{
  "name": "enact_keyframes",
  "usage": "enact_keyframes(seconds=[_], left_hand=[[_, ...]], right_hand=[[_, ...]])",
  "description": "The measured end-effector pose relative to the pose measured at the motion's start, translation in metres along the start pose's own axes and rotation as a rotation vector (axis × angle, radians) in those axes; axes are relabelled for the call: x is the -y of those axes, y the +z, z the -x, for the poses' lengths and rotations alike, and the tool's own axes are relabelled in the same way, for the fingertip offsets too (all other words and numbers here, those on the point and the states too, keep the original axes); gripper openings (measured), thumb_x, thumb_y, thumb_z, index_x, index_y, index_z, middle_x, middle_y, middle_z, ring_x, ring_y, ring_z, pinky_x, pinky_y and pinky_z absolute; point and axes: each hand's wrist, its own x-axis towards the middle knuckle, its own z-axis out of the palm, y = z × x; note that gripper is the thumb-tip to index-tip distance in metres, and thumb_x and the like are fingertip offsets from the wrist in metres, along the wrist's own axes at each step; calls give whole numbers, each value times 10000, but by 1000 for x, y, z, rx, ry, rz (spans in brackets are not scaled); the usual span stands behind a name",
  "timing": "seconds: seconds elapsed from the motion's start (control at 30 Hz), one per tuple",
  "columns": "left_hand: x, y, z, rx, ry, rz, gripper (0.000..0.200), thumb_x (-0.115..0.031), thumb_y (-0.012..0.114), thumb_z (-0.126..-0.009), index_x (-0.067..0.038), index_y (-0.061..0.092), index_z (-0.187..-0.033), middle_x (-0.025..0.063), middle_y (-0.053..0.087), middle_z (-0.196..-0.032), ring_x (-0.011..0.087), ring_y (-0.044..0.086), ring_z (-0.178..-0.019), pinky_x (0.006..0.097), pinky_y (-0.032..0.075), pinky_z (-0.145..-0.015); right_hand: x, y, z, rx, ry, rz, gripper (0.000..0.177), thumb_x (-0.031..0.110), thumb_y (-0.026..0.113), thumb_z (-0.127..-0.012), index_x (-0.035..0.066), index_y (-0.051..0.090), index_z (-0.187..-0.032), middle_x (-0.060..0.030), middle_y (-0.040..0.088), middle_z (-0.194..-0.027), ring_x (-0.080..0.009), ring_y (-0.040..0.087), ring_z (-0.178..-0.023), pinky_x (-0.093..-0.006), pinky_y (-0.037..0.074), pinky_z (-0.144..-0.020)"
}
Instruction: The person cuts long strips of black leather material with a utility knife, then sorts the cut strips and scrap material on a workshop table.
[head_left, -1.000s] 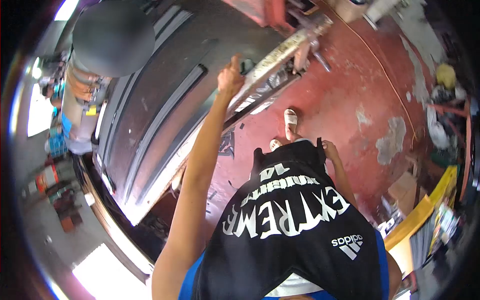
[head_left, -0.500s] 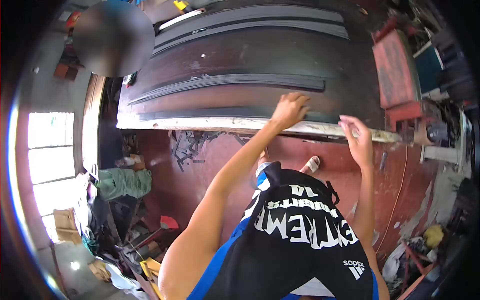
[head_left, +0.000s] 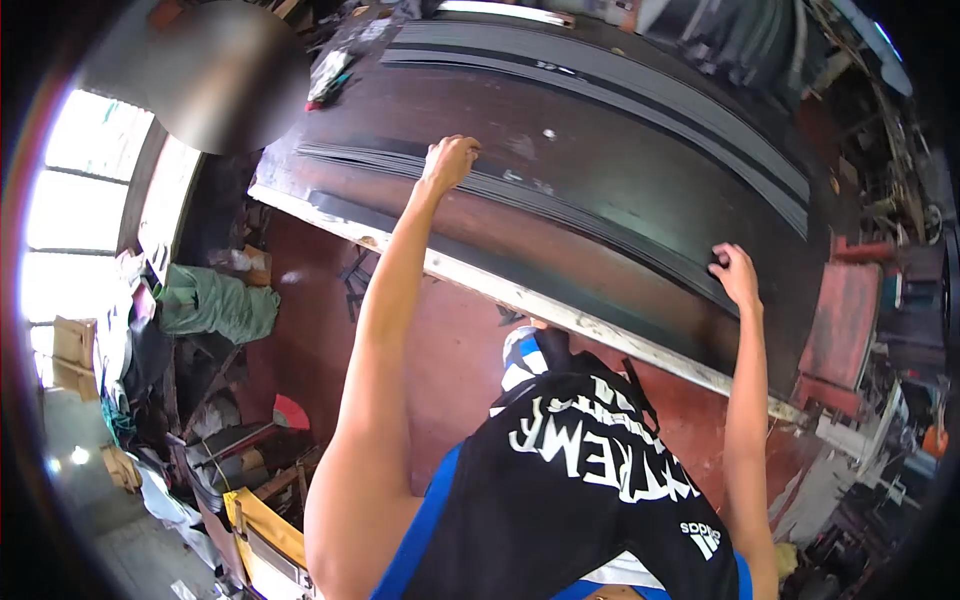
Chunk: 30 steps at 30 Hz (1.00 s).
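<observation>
A dark worktable (head_left: 640, 185) spans the space before me, with long, thin grey strips lying lengthwise on it. My left hand (head_left: 453, 162) is over the left part of the nearer bundle of strips (head_left: 560, 210), its fingers loosely bent and apart. Near that bundle's right end hovers my right hand (head_left: 735, 272), thumb and fingers curved with a gap between them. Neither hand shows anything in its grasp. A wider bundle of grey strips (head_left: 660, 85) lies farther back, and a dark flat strip (head_left: 350, 212) runs along the front edge.
The table's pale front edge (head_left: 500, 290) crosses in front of my body. At the right stands a worn red bench-like piece (head_left: 840, 325). A green cloth bundle (head_left: 220, 305) and a yellow box-like object (head_left: 265, 530) are at the left. Dark offcuts (head_left: 355, 280) lie on the red floor.
My view has turned, so the table now slants down to the right. Both hands have moved from the front edge out over the nearer bundle and spread farther apart.
</observation>
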Motion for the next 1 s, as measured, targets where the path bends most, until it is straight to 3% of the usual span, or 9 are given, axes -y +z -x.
enact_keyframes(seconds=[0.13, 0.37, 0.53, 0.67, 0.73, 0.8, 0.87, 0.93, 1.0], left_hand=[[66, -7, -25, 160, 65, -355, 240, -229, 674, -840, -178, 722, -1070, 48, 711, -1023, 276, 651, -1038, 517, 453, -895], [89, -21, -46, 547, -2, -278, 306, -284, 778, -734, -177, 695, -1009, 37, 697, -1057, 280, 617, -1105, 525, 441, -862], [102, -42, -36, 617, -62, -239, 282, -382, 696, -833, -183, 683, -1032, 66, 698, -1102, 306, 609, -1144, 616, 348, -975], [126, -62, -34, 612, -121, -300, 334, -420, 652, -867, -191, 669, -1109, 60, 692, -1153, 284, 601, -1169, 581, 365, -958], [137, -74, -32, 476, -113, -220, 350, -427, 661, -878, -172, 668, -1118, 89, 690, -1134, 307, 608, -1145, 572, 353, -991], [121, -107, -25, 347, -66, -234, 403, -431, 673, -869, -118, 670, -1124, 127, 692, -1111, 311, 631, -1098, 486, 417, -958], [118, -135, -11, 209, -57, -90, 387, -443, 690, -848, -105, 682, -1035, 105, 716, -1025, 320, 658, -1036, 463, 453, -906], [113, -161, 8, 191, -73, -105, 350, -369, 737, -819, -70, 695, -997, 113, 720, -961, 280, 679, -944, 395, 490, -800], [119, -177, 26, 350, -154, -30, 278, -285, 753, -797, -61, 710, -957, 103, 718, -877, 223, 674, -844, 358, 493, -762]], right_hand=[[-11, 8, 2, -22, 50, -100, 376, -23, 785, -647, 30, 643, -991, -98, 606, -880, -249, 606, -797, -363, 500, -742], [-10, 1, 6, 8, 92, -3, 252, -12, 776, -703, 16, 627, -904, -88, 567, -852, -232, 581, -777, -356, 484, -744], [-18, -9, 11, 61, 224, -180, 159, 39, 703, -818, -4, 583, -913, -81, 587, -798, -188, 567, -741, -328, 465, -724], [1, -34, 18, 15, 183, -99, 151, 106, 658, -882, 9, 589, -974, -53, 590, -815, -157, 546, -779, -314, 459, -751], [18, -54, 22, -36, 178, -80, 157, 122, 646, -902, 9, 596, -999, -62, 606, -845, -159, 555, -809, -313, 457, -769], [45, -80, 33, -135, 113, -39, 191, 151, 651, -903, 7, 604, -1019, -116, 636, -862, -212, 598, -825, -328, 468, -788], [58, -105, 50, -174, 113, -27, 180, 140, 655, -910, 2, 620, -1019, -122, 653, -901, -220, 614, -873, -338, 470, -823], [75, -121, 74, -166, 163, -16, 158, 104, 656, -899, 0, 630, -1015, -122, 655, -904, -225, 616, -877, -341, 472, -827], [90, -116, 95, -135, 165, -42, 147, 71, 661, -873, 0, 641, -999, -116, 660, -899, -226, 624, -882, -340, 474, -829]])
